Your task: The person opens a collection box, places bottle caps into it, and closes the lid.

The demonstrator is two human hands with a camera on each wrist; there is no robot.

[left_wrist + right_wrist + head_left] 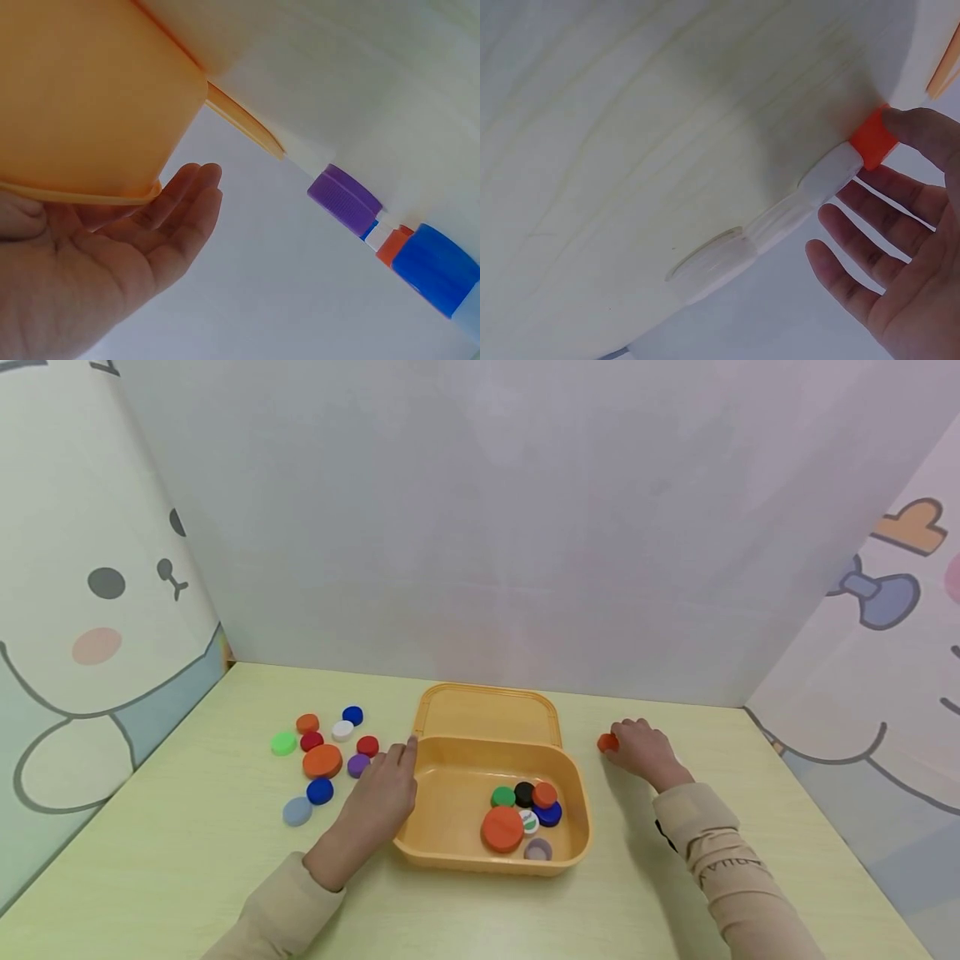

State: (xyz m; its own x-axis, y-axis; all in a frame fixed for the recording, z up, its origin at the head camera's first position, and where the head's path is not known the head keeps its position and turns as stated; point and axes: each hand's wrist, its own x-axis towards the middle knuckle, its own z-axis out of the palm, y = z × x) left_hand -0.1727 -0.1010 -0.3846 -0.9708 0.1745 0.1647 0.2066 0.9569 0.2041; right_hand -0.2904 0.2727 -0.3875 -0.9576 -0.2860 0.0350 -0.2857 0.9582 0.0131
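Observation:
At the right of the table, my right hand point(640, 750) pinches an orange bottle cap point(874, 138) between thumb and fingers, the other fingers apart from it. My left hand point(381, 793) rests on the left rim of an orange plastic box point(450, 862), its fingers loosely extended in the left wrist view; part of the thumb is hidden. In the box's right half lie several caps, among them a large orange cap point(502, 829), a green cap point(503, 797), a black cap point(524, 793) and a blue cap point(550, 814). A purple cap point(358, 766) lies close to the left hand.
Left of the box several loose caps are spread, including a large orange one point(322, 761), a light green one point(283, 743) and a pale blue one point(297, 811). The box's lid point(487, 714) lies flat behind it. A grey backdrop point(487, 527) borders the table's far edge.

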